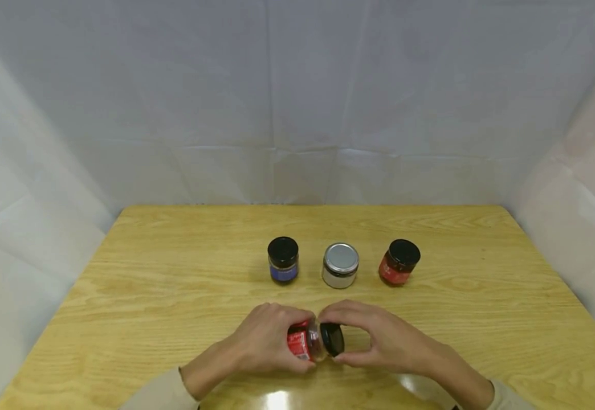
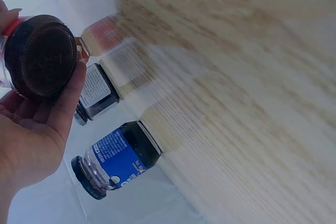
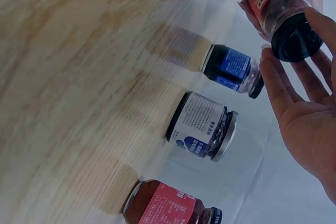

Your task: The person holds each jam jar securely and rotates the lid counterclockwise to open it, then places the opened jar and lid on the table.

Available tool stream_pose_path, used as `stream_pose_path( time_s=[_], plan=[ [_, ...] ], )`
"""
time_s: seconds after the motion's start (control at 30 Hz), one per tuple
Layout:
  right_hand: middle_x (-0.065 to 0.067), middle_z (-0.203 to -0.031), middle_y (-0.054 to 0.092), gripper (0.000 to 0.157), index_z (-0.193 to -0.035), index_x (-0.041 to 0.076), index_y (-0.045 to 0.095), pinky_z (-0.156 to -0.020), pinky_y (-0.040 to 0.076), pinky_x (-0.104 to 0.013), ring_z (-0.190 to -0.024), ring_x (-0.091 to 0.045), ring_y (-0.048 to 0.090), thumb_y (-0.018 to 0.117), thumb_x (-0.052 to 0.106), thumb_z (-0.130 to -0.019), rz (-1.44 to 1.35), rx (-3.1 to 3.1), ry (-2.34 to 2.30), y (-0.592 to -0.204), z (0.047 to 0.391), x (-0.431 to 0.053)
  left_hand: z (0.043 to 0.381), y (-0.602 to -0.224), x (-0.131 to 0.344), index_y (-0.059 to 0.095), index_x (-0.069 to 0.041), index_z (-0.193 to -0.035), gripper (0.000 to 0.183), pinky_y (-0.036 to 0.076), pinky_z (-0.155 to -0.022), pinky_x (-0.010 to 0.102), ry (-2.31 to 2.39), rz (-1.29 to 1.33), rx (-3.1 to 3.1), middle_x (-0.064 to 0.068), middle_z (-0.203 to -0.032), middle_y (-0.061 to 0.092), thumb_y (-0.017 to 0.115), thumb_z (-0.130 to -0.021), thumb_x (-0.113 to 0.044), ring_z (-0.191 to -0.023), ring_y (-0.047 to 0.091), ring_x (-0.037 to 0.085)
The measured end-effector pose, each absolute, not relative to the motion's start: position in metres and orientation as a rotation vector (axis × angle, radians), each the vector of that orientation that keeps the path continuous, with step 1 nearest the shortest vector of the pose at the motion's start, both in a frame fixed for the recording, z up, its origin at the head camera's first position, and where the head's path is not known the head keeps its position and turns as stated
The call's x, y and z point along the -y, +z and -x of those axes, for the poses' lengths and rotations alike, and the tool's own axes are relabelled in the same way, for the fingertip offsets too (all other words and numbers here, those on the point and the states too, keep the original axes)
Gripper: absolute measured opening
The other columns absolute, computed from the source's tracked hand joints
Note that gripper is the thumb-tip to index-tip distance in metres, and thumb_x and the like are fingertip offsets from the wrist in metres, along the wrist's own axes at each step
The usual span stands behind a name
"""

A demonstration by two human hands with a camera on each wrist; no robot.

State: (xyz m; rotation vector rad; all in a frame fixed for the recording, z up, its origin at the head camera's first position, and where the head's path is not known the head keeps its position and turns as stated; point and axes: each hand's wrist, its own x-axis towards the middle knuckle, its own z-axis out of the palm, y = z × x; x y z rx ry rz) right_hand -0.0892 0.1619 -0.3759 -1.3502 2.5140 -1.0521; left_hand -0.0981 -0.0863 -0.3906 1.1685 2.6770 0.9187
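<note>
A glass jar with a red label (image 1: 299,343) lies on its side between the two hands, above the near part of the table. My left hand (image 1: 267,340) grips its body, and the dark round base (image 2: 44,59) faces the left wrist camera. At the other end, the fingers and thumb of my right hand (image 1: 387,337) pinch the black lid (image 1: 333,340) by its edge. The right wrist view shows clear glass (image 3: 281,10) between label and lid. Whether the lid is loose on the neck, I cannot tell.
Three jars stand upright in a row beyond the hands: one with a blue label and black lid (image 1: 283,260), one with a pale label and silver lid (image 1: 341,265), and one with a red label and black lid (image 1: 399,262). White sheeting (image 1: 297,102) surrounds the wooden table (image 1: 174,273).
</note>
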Motion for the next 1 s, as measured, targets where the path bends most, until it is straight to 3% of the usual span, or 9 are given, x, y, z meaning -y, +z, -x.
stream_pose_path(
  time_s=[0.13,0.27,0.37,0.53,0.67,0.77,1.0],
  plan=[
    [0.006,-0.139,0.046,0.061,-0.139,0.023,0.047,-0.098,0.042,-0.037,-0.123,-0.015,0.047,0.071,0.038,-0.085,1.244,-2.521,-1.054,-0.3766,0.0883,-0.1613,0.0987,-0.3910,0.0869,0.062,-0.026,-0.091,0.036,0.039,-0.053,0.018,0.916,-1.124,-2.698,-0.022,-0.073,0.053,0.080,-0.063,-0.039,-0.060,0.049,-0.003],
    [0.005,-0.138,0.046,0.071,-0.144,0.027,0.039,-0.093,0.046,-0.034,-0.111,-0.010,0.054,0.068,0.050,-0.084,0.926,-2.481,-1.120,-0.3740,0.0861,-0.1586,0.0987,-0.3907,0.0864,0.065,-0.023,-0.097,0.041,0.040,-0.054,0.018,0.909,-1.090,-2.702,-0.021,-0.075,0.054,0.080,-0.063,-0.038,-0.060,0.050,-0.003],
    [0.004,-0.126,0.054,0.065,-0.141,0.022,0.044,-0.083,0.050,-0.030,-0.095,-0.007,0.059,0.063,0.051,-0.087,0.750,-2.446,-1.160,-0.3724,0.0848,-0.1559,0.0987,-0.3907,0.0860,0.065,-0.022,-0.098,0.041,0.040,-0.053,0.019,0.897,-1.085,-2.713,-0.021,-0.075,0.054,0.079,-0.063,-0.038,-0.061,0.050,-0.002],
    [0.005,-0.111,0.058,0.059,-0.132,0.010,0.054,-0.071,0.051,-0.026,-0.082,-0.007,0.060,0.064,0.048,-0.087,0.732,-2.432,-1.194,-0.3728,0.0848,-0.1522,0.0992,-0.3913,0.0861,0.064,-0.024,-0.095,0.039,0.040,-0.053,0.019,0.868,-1.085,-2.736,-0.021,-0.074,0.053,0.079,-0.063,-0.039,-0.060,0.049,-0.002],
    [0.007,-0.113,0.058,0.052,-0.128,0.016,0.057,-0.076,0.052,-0.026,-0.087,-0.008,0.060,0.069,0.043,-0.086,0.851,-2.449,-1.195,-0.3736,0.0853,-0.1528,0.0994,-0.3914,0.0861,0.064,-0.024,-0.094,0.038,0.040,-0.053,0.019,0.872,-1.098,-2.719,-0.021,-0.073,0.053,0.079,-0.063,-0.039,-0.060,0.049,-0.002],
    [0.009,-0.121,0.055,0.048,-0.128,0.022,0.056,-0.083,0.050,-0.026,-0.100,-0.009,0.058,0.072,0.037,-0.085,0.967,-2.445,-1.186,-0.3742,0.0861,-0.1543,0.0991,-0.3917,0.0864,0.064,-0.024,-0.094,0.038,0.039,-0.053,0.019,0.881,-1.098,-2.708,-0.021,-0.073,0.053,0.079,-0.063,-0.040,-0.059,0.049,-0.002],
    [0.012,-0.131,0.049,0.051,-0.128,0.027,0.056,-0.094,0.045,-0.033,-0.118,-0.010,0.049,0.077,0.025,-0.082,1.235,-2.533,-1.056,-0.3757,0.0884,-0.1586,0.0988,-0.3916,0.0876,0.064,-0.024,-0.095,0.039,0.039,-0.053,0.018,0.905,-1.104,-2.695,-0.021,-0.074,0.054,0.080,-0.063,-0.040,-0.060,0.049,-0.003]
  ],
)
